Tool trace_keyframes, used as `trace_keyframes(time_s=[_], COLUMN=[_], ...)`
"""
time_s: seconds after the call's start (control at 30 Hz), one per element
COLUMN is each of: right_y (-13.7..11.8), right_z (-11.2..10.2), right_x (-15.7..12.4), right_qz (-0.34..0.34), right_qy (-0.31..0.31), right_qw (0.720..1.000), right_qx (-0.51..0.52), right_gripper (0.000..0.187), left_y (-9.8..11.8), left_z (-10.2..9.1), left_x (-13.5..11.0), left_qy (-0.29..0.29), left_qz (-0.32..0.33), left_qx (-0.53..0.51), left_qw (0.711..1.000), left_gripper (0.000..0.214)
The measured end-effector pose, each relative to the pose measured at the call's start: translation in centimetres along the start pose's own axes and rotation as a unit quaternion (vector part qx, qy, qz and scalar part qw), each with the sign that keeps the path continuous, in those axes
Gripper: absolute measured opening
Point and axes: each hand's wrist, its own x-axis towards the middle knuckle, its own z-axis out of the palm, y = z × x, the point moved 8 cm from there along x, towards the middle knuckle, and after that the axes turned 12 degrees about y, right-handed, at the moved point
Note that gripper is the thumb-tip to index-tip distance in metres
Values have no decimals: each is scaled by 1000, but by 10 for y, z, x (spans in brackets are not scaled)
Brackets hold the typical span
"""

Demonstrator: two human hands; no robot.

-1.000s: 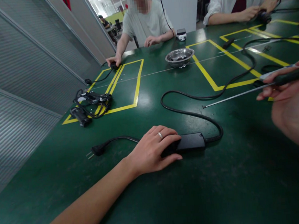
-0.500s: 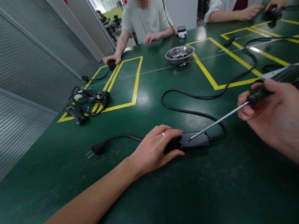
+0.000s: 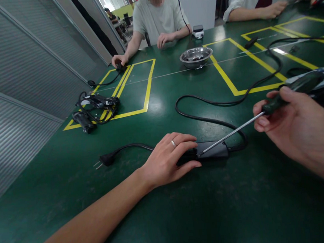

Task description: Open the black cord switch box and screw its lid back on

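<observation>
My left hand, with a ring on one finger, grips the left part of a black power adapter lying on the green table. From the adapter's left side a short cord runs to a two-pin plug, and a longer black cable loops away from its right end. My right hand is closed around the dark green handle of a screwdriver. The screwdriver slants down to the left, its tip at the adapter's top face close to my left fingers. Whether the tip sits in a screw I cannot tell.
A steel bowl with small dark pieces stands farther back. Bundled black cables and parts lie at the left. Yellow tape marks the table. Two people sit opposite; one's hand holds a black object.
The screwdriver tip has shifted slightly left along the adapter, toward my left fingers, and my right hand has moved a little left with it. My left hand keeps its hold.
</observation>
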Motion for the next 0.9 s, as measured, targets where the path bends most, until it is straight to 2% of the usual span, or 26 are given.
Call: trace_keyframes(time_s=[0.47, 0.9], right_y=[3, 4], right_z=[2, 4], right_x=[-2, -4], right_qz=[2, 2], right_qy=[-14, -39], right_qw=[1000, 999], right_qx=[-6, -8], right_gripper=[15, 16], left_y=[13, 13], left_z=[-6, -7], left_x=[-4, -3], left_qy=[43, 60], left_qz=[80, 78], left_qx=[21, 20], left_qw=[996, 995], left_gripper=[33, 31])
